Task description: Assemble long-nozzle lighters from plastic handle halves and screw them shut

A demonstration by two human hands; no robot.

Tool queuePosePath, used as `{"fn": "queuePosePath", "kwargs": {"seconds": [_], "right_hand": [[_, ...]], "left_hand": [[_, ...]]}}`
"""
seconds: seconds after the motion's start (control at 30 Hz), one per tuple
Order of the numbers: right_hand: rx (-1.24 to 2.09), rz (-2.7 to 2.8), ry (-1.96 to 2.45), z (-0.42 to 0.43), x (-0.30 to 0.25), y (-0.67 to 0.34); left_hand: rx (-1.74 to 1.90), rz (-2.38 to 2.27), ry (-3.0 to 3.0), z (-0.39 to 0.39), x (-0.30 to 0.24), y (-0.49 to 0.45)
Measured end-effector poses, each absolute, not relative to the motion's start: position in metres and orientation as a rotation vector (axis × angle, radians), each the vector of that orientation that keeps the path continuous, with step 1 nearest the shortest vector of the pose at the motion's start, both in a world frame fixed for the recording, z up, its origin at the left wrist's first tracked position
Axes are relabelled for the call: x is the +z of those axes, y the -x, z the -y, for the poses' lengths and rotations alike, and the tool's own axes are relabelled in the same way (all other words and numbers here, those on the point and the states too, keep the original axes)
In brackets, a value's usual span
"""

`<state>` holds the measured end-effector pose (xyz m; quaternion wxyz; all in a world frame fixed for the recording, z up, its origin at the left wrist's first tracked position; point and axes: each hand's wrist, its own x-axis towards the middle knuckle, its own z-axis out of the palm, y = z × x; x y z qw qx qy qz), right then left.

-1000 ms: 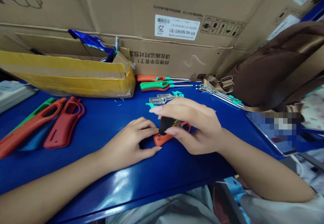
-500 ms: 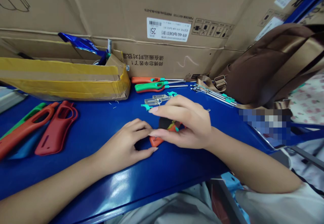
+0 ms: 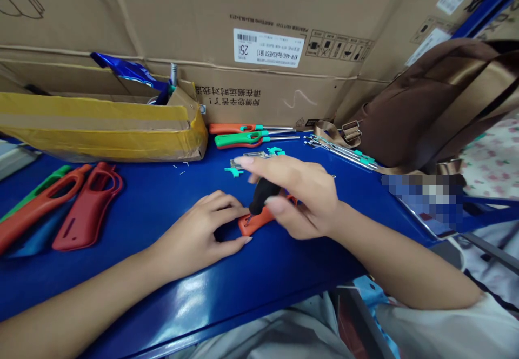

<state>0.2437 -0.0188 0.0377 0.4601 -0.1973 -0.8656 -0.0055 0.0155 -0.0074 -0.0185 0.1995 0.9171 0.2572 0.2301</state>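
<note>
So, what has the right hand got?

A black-handled screwdriver, pinched between thumb and fingertips and tilted down to the left. That tilt brings its thin metal tip right onto an orange lighter shell, which lies flat on the blue workbench between the two hands.

And the left hand?

Curled, palm down, with its fingertips at the shell's near end. It looks placed to keep the shell from sliding under the tip, though I can't tell whether it's pressing or merely touching.

What's around them?

Just beyond the right hand sit small teal plastic parts and a few slim metal pieces, within easy reach. Further back, two long-nosed lighters lie side by side against a large carton. To their right is a row of thin metal rods with teal fittings.

And on the left?

Larger orange and red lighter casings lie well apart from the hands, below a yellow-taped cardboard box.

Sorted by kind, then?

It seems so: small pieces close by, bulky casings off to one side, and a brown bag pushed out of the way at the far right.
</note>
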Motion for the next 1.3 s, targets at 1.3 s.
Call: {"fn": "queuePosePath", "kwargs": {"seconds": [1.3], "right_hand": [[-0.127,2.123,0.555,0.025,0.045,-0.244]], "left_hand": [[0.634,-0.746,-2.471,0.01,-0.017,-0.016]]}}
